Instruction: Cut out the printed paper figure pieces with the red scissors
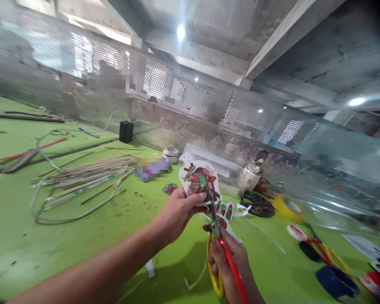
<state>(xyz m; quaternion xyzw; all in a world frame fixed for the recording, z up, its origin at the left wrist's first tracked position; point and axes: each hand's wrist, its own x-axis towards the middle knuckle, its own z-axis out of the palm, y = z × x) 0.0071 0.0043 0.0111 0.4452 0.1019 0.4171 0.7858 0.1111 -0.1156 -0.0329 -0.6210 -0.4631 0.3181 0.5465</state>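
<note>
My left hand [177, 213] pinches a white paper cutout [200, 179] printed with a red, green and brown picture, thumb on top. My right hand [229, 257] grips scissors [214, 226] with one red and one yellow handle. The blades point up and reach the lower right edge of the paper, close to my left fingertips. Below and behind the hands lie smaller printed cutouts [223, 210] in green and red. Another small cutout [170, 188] rests left of the paper. Thin white paper strips [150, 268] lie on the green table [91, 249].
Wooden sticks [91, 173] and a white cable [66, 220] spread over the left side. A perforated metal screen [177, 97] runs behind the table. At right are a mug [249, 176], yellow tape [289, 208], blue tape [336, 282] and a second pair of scissors [323, 251].
</note>
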